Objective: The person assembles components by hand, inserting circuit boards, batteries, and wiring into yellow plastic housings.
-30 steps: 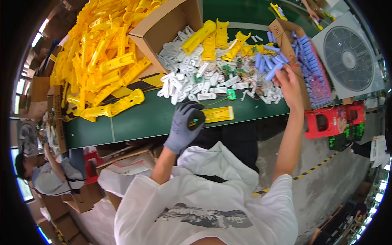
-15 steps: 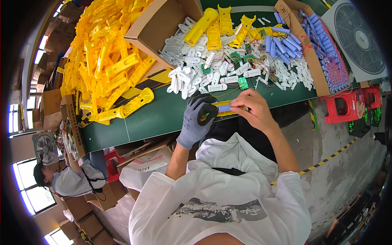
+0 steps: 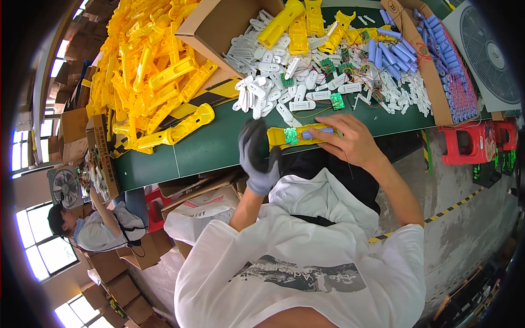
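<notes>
At the table's near edge lies a yellow plastic casing half (image 3: 277,138) with its hollow side up. A small green circuit board (image 3: 290,136) sits in its left part, and a blue cylindrical battery cell (image 3: 321,133) lies lengthwise in its right part. My bare right hand (image 3: 354,141) is closed over the right end, with fingers and thumb on the cell; the casing's end is hidden under it. A thin dark wire hangs below this hand. My left hand (image 3: 259,157), in a grey and black glove, is open just left of the casing, thumb apart from the fingers, slightly blurred.
Beyond the casing lie white plastic pieces (image 3: 268,87), a loose green circuit board (image 3: 337,101) and blue cells (image 3: 391,57). Yellow casings (image 3: 147,71) are heaped at left. A cardboard box (image 3: 437,98) of cells and a fan (image 3: 486,52) stand right. A co-worker (image 3: 104,229) sits far left.
My left hand has let go of the cell and moved left, uncovering the circuit board. My right hand has shifted over the casing's right end, and the cell now lies inside the casing.
</notes>
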Available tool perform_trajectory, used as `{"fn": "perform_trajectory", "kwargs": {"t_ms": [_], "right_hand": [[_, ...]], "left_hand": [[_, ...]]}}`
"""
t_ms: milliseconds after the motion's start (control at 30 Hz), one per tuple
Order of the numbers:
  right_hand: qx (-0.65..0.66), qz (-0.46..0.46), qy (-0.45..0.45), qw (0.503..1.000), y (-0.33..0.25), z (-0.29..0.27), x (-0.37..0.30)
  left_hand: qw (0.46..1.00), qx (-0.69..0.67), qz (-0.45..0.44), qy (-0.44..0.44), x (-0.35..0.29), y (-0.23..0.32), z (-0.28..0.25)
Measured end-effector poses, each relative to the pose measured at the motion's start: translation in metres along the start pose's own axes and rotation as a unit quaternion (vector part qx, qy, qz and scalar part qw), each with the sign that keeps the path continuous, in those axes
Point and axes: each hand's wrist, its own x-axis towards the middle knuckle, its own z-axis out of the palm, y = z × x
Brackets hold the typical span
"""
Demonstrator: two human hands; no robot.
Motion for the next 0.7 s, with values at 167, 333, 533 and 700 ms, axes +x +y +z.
{"fn": "perform_trajectory", "kwargs": {"t_ms": [167, 333, 533, 700], "right_hand": [[0.08, 0.063, 0.071, 0.992, -0.01, 0.018, -0.012], [0.122, 0.113, 0.121, 0.979, -0.074, 0.053, -0.011], [0.223, 0.104, 0.021, 0.969, -0.066, 0.013, -0.001], [0.163, 0.252, 0.065, 0.952, -0.012, -0.021, 0.044]], "left_hand": [[0.985, -0.083, -0.128, -0.075, -0.078, 0.03, -0.016], [0.904, -0.271, -0.331, 0.006, -0.05, 0.065, 0.01], [0.867, -0.277, -0.415, -0.002, -0.003, 0.027, 0.004], [0.867, -0.296, -0.401, 0.028, -0.008, 0.019, 0.002]]}}
